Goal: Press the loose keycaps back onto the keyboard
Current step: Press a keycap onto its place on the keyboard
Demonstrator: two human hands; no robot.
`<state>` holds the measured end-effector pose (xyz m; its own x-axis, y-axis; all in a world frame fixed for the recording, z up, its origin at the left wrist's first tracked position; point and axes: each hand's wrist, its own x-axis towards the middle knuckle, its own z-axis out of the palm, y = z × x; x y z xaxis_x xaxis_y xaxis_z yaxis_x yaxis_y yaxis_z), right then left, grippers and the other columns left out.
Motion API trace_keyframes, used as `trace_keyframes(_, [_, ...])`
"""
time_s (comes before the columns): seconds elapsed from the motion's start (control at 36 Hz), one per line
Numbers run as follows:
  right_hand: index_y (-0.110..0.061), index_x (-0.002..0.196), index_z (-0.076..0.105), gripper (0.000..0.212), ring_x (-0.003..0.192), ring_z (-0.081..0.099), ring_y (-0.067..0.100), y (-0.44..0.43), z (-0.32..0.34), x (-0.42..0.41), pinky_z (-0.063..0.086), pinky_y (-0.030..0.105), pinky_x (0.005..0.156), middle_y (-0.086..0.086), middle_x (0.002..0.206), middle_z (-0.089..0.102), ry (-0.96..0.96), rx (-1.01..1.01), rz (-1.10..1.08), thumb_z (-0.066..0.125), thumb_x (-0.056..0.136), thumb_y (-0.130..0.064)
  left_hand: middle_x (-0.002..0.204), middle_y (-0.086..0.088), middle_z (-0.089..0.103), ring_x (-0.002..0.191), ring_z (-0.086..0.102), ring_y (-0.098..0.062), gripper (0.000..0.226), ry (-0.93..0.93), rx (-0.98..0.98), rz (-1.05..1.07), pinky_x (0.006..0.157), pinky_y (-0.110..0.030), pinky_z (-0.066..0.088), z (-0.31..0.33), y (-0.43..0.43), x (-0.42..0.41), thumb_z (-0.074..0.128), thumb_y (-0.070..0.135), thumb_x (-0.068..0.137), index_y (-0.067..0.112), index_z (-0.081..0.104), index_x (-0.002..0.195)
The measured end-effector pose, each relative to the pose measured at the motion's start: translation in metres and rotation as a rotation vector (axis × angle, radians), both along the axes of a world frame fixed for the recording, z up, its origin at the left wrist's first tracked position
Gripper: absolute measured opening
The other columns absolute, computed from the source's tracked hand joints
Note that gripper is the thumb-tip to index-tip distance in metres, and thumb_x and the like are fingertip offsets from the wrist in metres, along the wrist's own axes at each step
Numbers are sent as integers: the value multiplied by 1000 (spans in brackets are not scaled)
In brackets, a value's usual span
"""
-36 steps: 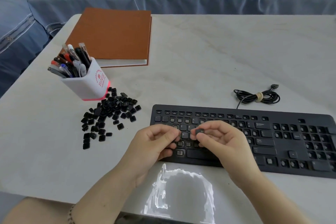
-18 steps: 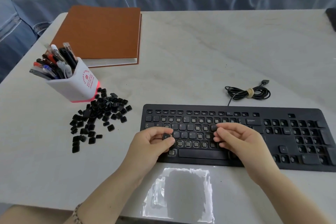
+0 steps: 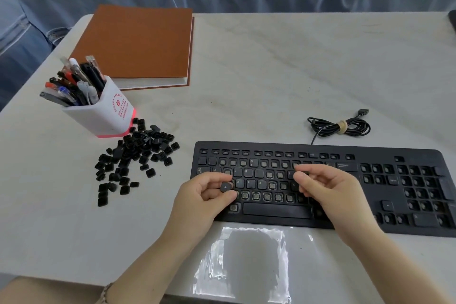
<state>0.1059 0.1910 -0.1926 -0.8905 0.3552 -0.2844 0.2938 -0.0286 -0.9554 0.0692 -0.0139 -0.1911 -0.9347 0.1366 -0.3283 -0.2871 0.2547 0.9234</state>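
A black keyboard (image 3: pixel 419 153) lies on the white table, with many bare switch sockets and some letter keys fitted. My left hand (image 3: pixel 199 198) hovers over its left end and pinches one loose black keycap (image 3: pixel 225 187) between thumb and forefinger. My right hand (image 3: pixel 330 192) is over the middle of the letter rows. Its fingers are curled, with thumb and forefinger tips together by the I key. Whether they pinch a keycap there is hidden. A pile of loose keycaps (image 3: pixel 138 153) lies left of the keyboard.
A white pen holder (image 3: pixel 108 112) full of pens stands behind the pile, and a brown notebook (image 3: pixel 138 44) lies beyond it. The keyboard's coiled cable (image 3: pixel 340 127) lies behind the keyboard. A clear plastic bag (image 3: pixel 246 261) lies at the table's front edge.
My hands were together over the keyboard's left part, the right one holding a keycap. They have parted: the right moved to the middle rows, and the left now pinches a keycap.
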Motion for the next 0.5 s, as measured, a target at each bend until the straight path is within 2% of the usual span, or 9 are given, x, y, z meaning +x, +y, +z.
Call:
trace_keyframes(0.25, [-17, 70, 72, 13, 50, 46, 2, 3, -4, -2, 39, 6, 53, -10, 49, 51, -12, 164, 41, 79, 67, -7, 78, 5, 70, 67, 63, -1, 27, -13, 13, 2, 66, -8, 46, -3, -2, 3, 73, -3, 75, 21, 70, 88])
trace_keyframes(0.44, [-27, 72, 71, 20, 58, 56, 0, 5, -8, -2, 41, 5, 60, -21, 59, 61, -4, 316, 60, 79, 68, -10, 80, 3, 70, 66, 64, -1, 27, -22, 2, 12, 66, -7, 46, -7, -2, 5, 72, -5, 75, 18, 70, 90])
trace_keyframes(0.5, [-29, 74, 71, 21, 57, 55, -2, 6, -8, -2, 40, 4, 60, -17, 60, 62, 4, 322, 46, 77, 71, -9, 81, 3, 70, 66, 64, 0, 28, -21, 6, 18, 65, -7, 46, -7, -3, 6, 72, -5, 76, 19, 70, 90])
